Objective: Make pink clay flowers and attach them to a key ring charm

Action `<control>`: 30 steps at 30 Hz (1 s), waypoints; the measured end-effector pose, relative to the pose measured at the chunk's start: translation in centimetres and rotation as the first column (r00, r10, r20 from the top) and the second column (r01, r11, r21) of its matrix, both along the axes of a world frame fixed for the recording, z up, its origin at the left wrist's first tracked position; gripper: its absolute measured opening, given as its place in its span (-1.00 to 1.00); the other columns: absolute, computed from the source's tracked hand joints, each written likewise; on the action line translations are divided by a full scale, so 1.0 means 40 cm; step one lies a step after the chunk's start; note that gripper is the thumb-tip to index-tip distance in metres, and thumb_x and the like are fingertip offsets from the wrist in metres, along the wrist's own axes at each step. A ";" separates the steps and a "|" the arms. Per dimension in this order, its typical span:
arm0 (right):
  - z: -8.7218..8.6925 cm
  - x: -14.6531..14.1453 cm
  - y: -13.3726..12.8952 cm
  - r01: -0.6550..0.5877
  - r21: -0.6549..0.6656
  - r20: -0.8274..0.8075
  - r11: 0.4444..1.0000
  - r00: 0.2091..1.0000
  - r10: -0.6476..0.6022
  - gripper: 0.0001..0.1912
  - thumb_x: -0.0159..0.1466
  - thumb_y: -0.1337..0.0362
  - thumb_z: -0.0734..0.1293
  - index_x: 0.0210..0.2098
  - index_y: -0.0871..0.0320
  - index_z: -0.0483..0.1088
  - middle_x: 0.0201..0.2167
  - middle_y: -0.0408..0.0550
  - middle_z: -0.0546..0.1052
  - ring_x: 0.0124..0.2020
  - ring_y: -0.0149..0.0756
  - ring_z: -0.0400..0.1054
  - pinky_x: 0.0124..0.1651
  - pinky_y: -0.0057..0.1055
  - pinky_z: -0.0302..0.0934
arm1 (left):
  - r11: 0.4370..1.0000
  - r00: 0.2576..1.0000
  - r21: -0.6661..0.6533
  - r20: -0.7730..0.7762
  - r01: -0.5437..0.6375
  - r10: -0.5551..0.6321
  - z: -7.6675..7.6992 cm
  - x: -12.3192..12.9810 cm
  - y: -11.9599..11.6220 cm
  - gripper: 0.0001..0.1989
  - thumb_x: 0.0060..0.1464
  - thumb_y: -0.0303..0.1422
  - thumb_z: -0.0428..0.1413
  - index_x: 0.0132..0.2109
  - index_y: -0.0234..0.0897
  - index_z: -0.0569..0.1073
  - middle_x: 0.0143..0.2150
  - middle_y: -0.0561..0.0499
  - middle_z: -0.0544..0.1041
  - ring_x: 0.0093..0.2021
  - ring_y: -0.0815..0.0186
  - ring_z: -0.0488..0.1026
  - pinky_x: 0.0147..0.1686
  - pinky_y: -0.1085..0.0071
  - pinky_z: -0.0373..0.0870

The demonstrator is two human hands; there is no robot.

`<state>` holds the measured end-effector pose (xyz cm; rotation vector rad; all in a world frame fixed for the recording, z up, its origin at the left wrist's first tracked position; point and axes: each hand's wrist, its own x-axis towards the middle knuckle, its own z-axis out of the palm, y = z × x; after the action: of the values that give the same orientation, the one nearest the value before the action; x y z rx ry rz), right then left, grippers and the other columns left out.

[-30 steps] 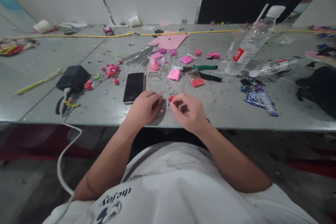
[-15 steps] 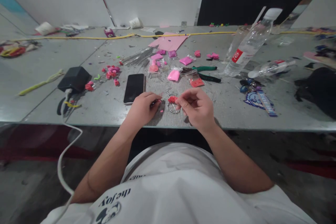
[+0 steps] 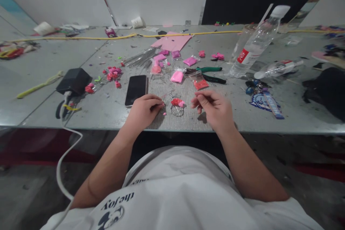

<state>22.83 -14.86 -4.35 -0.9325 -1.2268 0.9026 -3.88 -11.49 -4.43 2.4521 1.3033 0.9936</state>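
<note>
A round wire ring (image 3: 177, 110) with red and pink clay pieces (image 3: 176, 102) along its upper part lies on the grey table between my hands. My left hand (image 3: 147, 110) rests to its left, thumb and fingers closed on a tiny pink bit at the tips, too small to make out well. One small pink crumb (image 3: 164, 114) lies beside those fingertips. To the right of the ring, apart from it, my right hand (image 3: 212, 106) hovers with thumb and forefinger pinched together; whatever may be between them is too small to see.
A phone (image 3: 136, 90) lies beyond my left hand. Farther back are bags of pink clay (image 3: 177, 76), a bag of red clay (image 3: 199, 81), green-handled pliers (image 3: 212, 74) and clear wires (image 3: 140, 57). A bottle (image 3: 256, 48) stands right; a black adapter (image 3: 74, 81) sits left.
My right hand has moved off the ring to the right. A pink piece now shows at the right end of the red ones, where my fingertips were. My left hand has barely shifted.
</note>
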 end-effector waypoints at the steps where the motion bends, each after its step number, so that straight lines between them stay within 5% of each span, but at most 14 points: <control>1: -0.004 0.003 0.001 -0.018 -0.017 -0.028 1.000 0.999 0.018 -0.68 0.31 -0.04 0.56 -0.15 0.07 0.64 -0.34 -0.07 0.72 -0.39 -0.28 0.64 -0.49 -0.43 0.45 | 1.000 1.000 0.011 -0.013 -0.007 0.008 -0.001 -0.001 -0.001 -0.74 0.37 -0.26 0.16 -0.12 -0.25 0.74 -0.04 -0.15 0.73 -0.07 0.14 0.68 0.02 0.19 0.61; 8: -0.013 -0.014 -0.005 -0.081 -0.081 -0.082 0.993 0.994 0.074 -0.63 0.28 -0.05 0.58 -0.18 0.09 0.54 -0.24 -0.03 0.75 -0.31 -0.20 0.70 -0.49 -0.42 0.51 | 0.996 0.999 0.078 -0.001 -0.038 0.038 0.001 0.002 -0.006 -0.76 0.36 -0.26 0.18 -0.03 -0.24 0.71 0.06 -0.17 0.69 0.00 0.14 0.66 0.07 0.18 0.61; 14: -0.019 -0.025 -0.005 -0.097 -0.047 0.008 0.994 0.995 0.098 -0.65 0.35 -0.05 0.53 -0.23 0.09 0.50 -0.32 -0.06 0.74 -0.39 -0.31 0.65 -0.42 -0.44 0.49 | 0.988 0.982 0.106 0.164 -0.114 0.096 0.027 0.022 -0.030 -0.77 0.34 -0.30 0.19 0.02 -0.29 0.67 -0.14 -0.11 0.68 -0.26 0.29 0.60 -0.17 0.33 0.59; 17: -0.020 -0.026 -0.007 -0.051 -0.006 0.062 0.999 0.997 0.051 -0.67 0.27 -0.03 0.59 -0.25 0.09 0.58 -0.33 -0.07 0.73 -0.34 -0.29 0.65 -0.33 -0.39 0.53 | 0.993 0.947 0.023 0.305 -0.112 0.100 0.044 0.060 -0.066 -0.81 0.33 -0.29 0.21 -0.04 -0.25 0.68 -0.26 -0.04 0.67 -0.32 0.33 0.57 -0.23 0.38 0.55; 19: -0.017 -0.026 -0.012 -0.025 0.018 0.069 1.000 0.997 0.024 -0.68 0.18 0.00 0.65 -0.29 0.08 0.62 -0.34 -0.08 0.73 -0.32 -0.26 0.65 -0.27 -0.34 0.57 | 0.993 0.916 -0.117 0.400 0.010 0.038 0.051 0.097 -0.092 -0.83 0.30 -0.25 0.26 -0.11 -0.24 0.68 -0.32 -0.03 0.67 -0.37 0.34 0.56 -0.32 0.41 0.51; 21: -0.010 -0.024 -0.017 0.007 0.027 0.046 1.000 0.999 -0.008 -0.67 0.15 -0.02 0.67 -0.31 0.07 0.64 -0.40 -0.10 0.71 -0.37 -0.25 0.64 -0.31 -0.32 0.58 | 0.933 0.839 -0.292 0.545 0.209 -0.018 0.053 0.135 -0.112 -0.80 0.26 -0.19 0.30 -0.14 -0.23 0.68 -0.38 -0.01 0.64 -0.45 0.36 0.51 -0.44 0.43 0.45; 24: -0.001 -0.020 -0.023 0.072 0.022 0.005 0.997 0.997 -0.072 -0.66 0.19 -0.06 0.64 -0.31 0.06 0.64 -0.49 -0.13 0.67 -0.50 -0.29 0.57 -0.43 -0.32 0.54 | 0.745 0.713 -0.474 0.701 0.470 -0.004 0.043 0.170 -0.124 -0.73 0.21 -0.12 0.34 -0.23 -0.25 0.63 -0.47 0.03 0.56 -0.55 0.41 0.41 -0.59 0.47 0.32; 27: 0.000 -0.019 -0.024 0.083 0.033 -0.034 0.996 0.996 -0.082 -0.68 0.22 -0.05 0.63 -0.28 0.04 0.66 -0.47 -0.13 0.68 -0.52 -0.31 0.54 -0.46 -0.33 0.52 | 0.631 0.669 -0.524 0.743 0.572 0.009 0.030 0.171 -0.121 -0.73 0.19 -0.14 0.37 -0.25 -0.27 0.60 -0.52 0.07 0.51 -0.61 0.45 0.34 -0.66 0.50 0.21; 30: -0.005 -0.021 -0.025 0.025 0.062 -0.034 0.998 0.999 -0.023 -0.73 0.23 -0.01 0.62 -0.21 0.02 0.69 -0.37 -0.11 0.72 -0.43 -0.29 0.59 -0.40 -0.30 0.56 | 0.603 0.668 -0.527 0.744 0.599 -0.014 0.024 0.158 -0.117 -0.75 0.20 -0.18 0.37 -0.23 -0.27 0.60 -0.54 0.11 0.50 -0.64 0.50 0.29 -0.67 0.52 0.19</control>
<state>22.00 -15.85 -4.55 -0.8778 -1.2068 0.8528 2.43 -16.19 -3.45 1.3703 0.6997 0.8640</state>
